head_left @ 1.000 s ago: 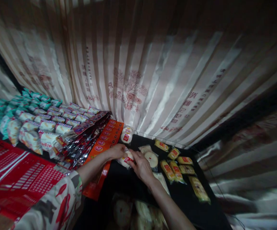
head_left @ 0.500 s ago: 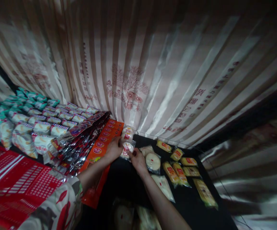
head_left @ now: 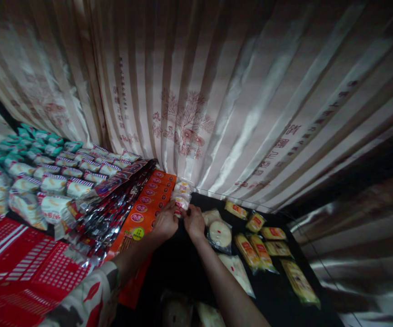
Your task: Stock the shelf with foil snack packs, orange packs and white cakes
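A person's left hand [head_left: 166, 221] and right hand [head_left: 194, 221] grip a small white packet [head_left: 182, 202] on the black bench [head_left: 174, 261], just right of an orange sheet [head_left: 150, 193]; 7 yellow packs [head_left: 273, 233] lie well right of it.

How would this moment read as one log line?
left hand: touching white packet | right hand: touching same packet | packet: beside orange strip

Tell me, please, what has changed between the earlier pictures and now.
The left hand and right hand have moved the front packet away from the person, closer to the rear packet by the curtain. Both hands are still at its near edge; whether either has let go is unclear. The orange sheet and yellow packets stay as they were.
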A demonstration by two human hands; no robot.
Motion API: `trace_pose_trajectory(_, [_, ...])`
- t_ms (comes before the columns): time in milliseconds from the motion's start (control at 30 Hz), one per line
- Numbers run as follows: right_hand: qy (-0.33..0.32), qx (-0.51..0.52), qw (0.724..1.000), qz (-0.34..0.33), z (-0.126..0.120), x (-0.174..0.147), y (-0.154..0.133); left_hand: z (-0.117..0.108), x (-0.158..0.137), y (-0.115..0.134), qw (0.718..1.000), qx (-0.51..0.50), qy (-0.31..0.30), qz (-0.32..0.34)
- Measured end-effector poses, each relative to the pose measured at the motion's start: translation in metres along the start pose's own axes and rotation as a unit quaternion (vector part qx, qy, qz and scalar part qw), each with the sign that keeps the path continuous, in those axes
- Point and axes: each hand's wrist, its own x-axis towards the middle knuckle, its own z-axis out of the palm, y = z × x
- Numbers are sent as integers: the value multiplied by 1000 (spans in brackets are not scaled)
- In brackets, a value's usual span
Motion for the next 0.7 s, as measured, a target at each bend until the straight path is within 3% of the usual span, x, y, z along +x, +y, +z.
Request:
trace_pose_trajectory(267, [-6,-19,1000,20,3,1,2,6,-1,-4,1000,-3,-25,-5])
trace_pose_trajectory(533, [6,22,1000,20,12,8,7,9,-4,-4,994,95,-43,16])
trace_pose_trajectory(700, [16,32,999,14,16,10,6,10,-4,-4,994,93,-61,5])
